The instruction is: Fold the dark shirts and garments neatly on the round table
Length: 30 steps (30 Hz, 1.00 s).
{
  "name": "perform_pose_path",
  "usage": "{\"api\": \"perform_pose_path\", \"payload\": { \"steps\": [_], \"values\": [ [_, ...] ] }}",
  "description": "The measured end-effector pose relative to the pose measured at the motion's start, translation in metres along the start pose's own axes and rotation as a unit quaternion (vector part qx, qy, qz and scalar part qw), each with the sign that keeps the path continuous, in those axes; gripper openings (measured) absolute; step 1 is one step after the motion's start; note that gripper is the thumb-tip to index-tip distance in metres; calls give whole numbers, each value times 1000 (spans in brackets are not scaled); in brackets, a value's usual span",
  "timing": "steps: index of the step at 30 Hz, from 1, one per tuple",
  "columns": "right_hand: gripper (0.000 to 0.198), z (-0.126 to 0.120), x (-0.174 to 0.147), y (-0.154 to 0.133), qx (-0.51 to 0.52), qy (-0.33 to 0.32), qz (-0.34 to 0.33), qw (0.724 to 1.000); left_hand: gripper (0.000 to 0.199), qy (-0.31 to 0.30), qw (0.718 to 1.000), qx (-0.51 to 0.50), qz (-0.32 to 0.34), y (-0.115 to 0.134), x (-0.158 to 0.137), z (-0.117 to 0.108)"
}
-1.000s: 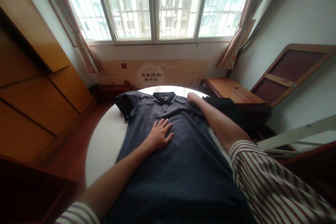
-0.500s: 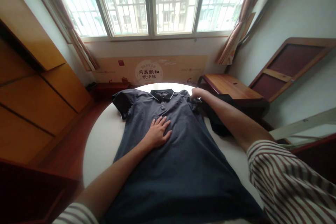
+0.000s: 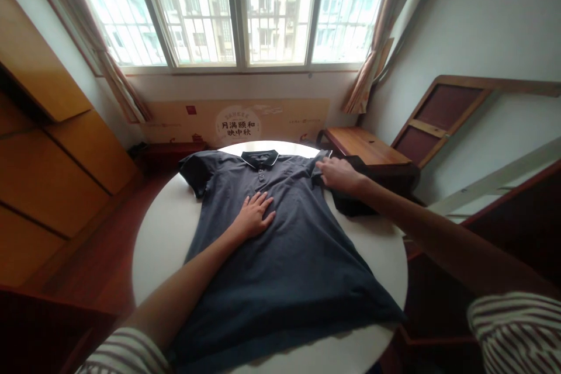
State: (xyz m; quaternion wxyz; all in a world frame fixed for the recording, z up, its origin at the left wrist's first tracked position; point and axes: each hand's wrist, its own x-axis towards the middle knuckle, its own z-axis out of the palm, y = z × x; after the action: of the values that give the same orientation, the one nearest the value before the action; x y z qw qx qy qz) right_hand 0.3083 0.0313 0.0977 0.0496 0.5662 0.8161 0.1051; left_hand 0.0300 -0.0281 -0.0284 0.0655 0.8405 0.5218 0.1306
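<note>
A dark grey-blue polo shirt (image 3: 280, 269) lies spread front side up, its black, white-edged collar (image 3: 259, 159) at the far end and its hem near me. My left hand (image 3: 253, 215) rests flat on the chest below the buttons, fingers apart. At the shirt's right sleeve (image 3: 316, 168), my right hand (image 3: 340, 174) has its fingers closed on the cloth near the white-trimmed cuff. The opposite sleeve (image 3: 197, 170) lies out to the left, its dark inside showing.
The shirt lies on a round white table (image 3: 162, 245). A black item (image 3: 350, 201), perhaps cloth, sits at the table's right edge under my right arm. Beyond stand a wooden bench (image 3: 368, 146) and a beige printed box (image 3: 280, 123); an orange-brown cabinet (image 3: 30, 181) is on the left.
My right hand has shifted a little outward and towards me at the sleeve, whose white trim now shows. My left hand stays on the chest. The view has moved slightly.
</note>
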Motion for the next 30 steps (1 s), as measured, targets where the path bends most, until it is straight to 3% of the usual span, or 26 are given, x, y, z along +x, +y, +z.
{"api": "perform_pose_path", "payload": {
  "steps": [4, 7, 11, 15, 18, 21, 26, 30],
  "values": [
    [28, 7, -111, -39, 140, -33, -184, 972, 45, 36, 999, -1, 31, 4, -1, -9],
    [37, 24, -180, -65, 186, 6, -232, 955, 32, 49, 996, 1, 77, 19, -8, -27],
    [47, 64, -234, -83, 199, 137, -246, 939, 21, -41, 986, 11, 162, 62, -50, -55],
    [36, 91, -260, -80, 203, 238, -217, 925, 29, -112, 967, -8, 230, 102, -126, -70],
    [40, 92, -272, -69, 201, 241, -199, 929, 31, -123, 972, -8, 200, 108, -177, -67],
    [52, 91, -278, -56, 197, 228, -192, 934, 28, -115, 982, 4, 152, 93, -212, -58],
    [63, 97, -277, -35, 148, 231, -158, 949, 60, -96, 992, 21, 74, 56, -243, -52],
    [57, 92, -280, -21, 147, 225, -178, 947, 46, -54, 998, 35, -24, 34, -257, -60]
  ]
}}
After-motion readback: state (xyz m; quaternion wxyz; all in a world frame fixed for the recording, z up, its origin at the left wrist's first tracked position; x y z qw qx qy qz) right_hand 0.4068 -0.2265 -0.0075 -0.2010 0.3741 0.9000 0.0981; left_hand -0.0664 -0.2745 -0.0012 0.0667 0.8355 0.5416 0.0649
